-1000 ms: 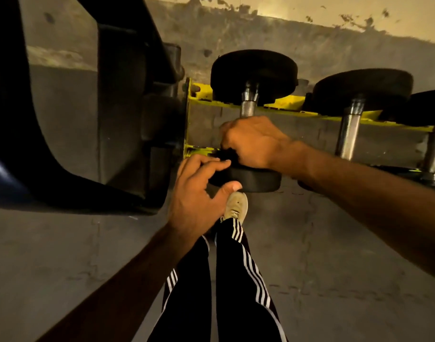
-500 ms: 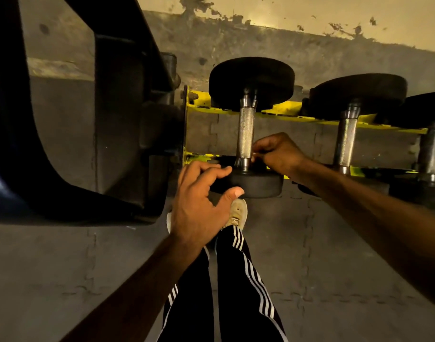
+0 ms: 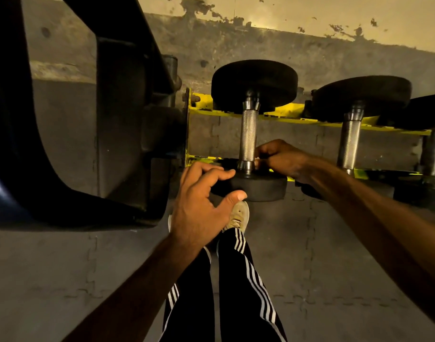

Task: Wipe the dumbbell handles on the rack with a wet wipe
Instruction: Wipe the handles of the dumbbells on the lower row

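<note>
- At the left of the frame, a dark machine frame point(image 3: 88, 124) stands hard against the end of the yellow rack point(image 3: 288, 112), leaving little room on that side.
- Lower centre, the left hand point(image 3: 201, 206) hovers by the near rubber head point(image 3: 258, 187). Its fingers are loosely curled, the thumb is out and it holds nothing. I'd judge it is there to steady the weight.
- In the centre, the first dumbbell handle point(image 3: 248, 134) lies across the rack's two rails, its knurled steel bare.
- Just right of it, the right hand point(image 3: 283, 159) is bunched at the handle's lower end. The fingertips pinch a small pale scrap, probably the wet wipe point(image 3: 256, 163), though the dim light makes that unsure.
- At the right, the next handle point(image 3: 349, 141) waits, well apart from both hands.
</note>
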Motion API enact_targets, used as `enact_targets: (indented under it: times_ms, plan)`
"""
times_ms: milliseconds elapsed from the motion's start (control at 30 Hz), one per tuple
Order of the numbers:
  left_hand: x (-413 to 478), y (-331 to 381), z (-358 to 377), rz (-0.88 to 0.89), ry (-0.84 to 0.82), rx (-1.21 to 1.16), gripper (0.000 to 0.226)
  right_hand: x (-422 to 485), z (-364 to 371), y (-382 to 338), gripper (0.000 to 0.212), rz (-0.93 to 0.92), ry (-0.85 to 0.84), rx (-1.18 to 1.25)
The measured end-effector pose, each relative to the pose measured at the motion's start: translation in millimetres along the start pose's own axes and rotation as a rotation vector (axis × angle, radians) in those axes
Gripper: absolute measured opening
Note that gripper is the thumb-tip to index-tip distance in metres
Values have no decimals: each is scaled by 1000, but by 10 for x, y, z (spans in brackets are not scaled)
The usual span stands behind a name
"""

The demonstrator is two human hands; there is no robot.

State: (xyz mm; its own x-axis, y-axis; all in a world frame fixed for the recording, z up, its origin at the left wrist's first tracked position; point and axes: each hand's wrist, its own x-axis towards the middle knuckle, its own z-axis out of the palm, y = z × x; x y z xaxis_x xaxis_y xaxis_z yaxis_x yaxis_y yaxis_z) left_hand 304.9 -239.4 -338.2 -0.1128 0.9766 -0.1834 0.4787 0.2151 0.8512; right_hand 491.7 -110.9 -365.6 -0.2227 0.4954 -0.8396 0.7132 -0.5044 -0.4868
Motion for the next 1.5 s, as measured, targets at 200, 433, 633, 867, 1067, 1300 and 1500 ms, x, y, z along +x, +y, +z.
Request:
enact_targets:
  times_ms: [200, 433, 633, 867, 1067, 1300, 1500]
  plan:
    - [21, -21, -27, -3, -30, 5, 44, -160, -87, -21, 12, 6, -20, -15]
    - [31, -15, -46, -25, -44, -7, 44, -381, -9, 34, 18, -512, 200, -157]
    - [38, -27, -49, -19, -47, -9, 44, -168, -56, -13, 11, -695, 486, -198]
    - [25, -4, -48, -29, -33, -11, 44, -126, -114, -179, 8, -809, 232, -504]
    - [20, -3, -26, -15, -18, -25, 43, -63, 17, -465, 21, -677, 178, -815]
    - [5, -3, -29, -38, -17, -26, 44, -69, -152, -841, 19, -539, 365, -1135]
    - [7, -2, -30, -31, -30, -7, 44, -164, -22, -736, 23, -617, -56, -1316]
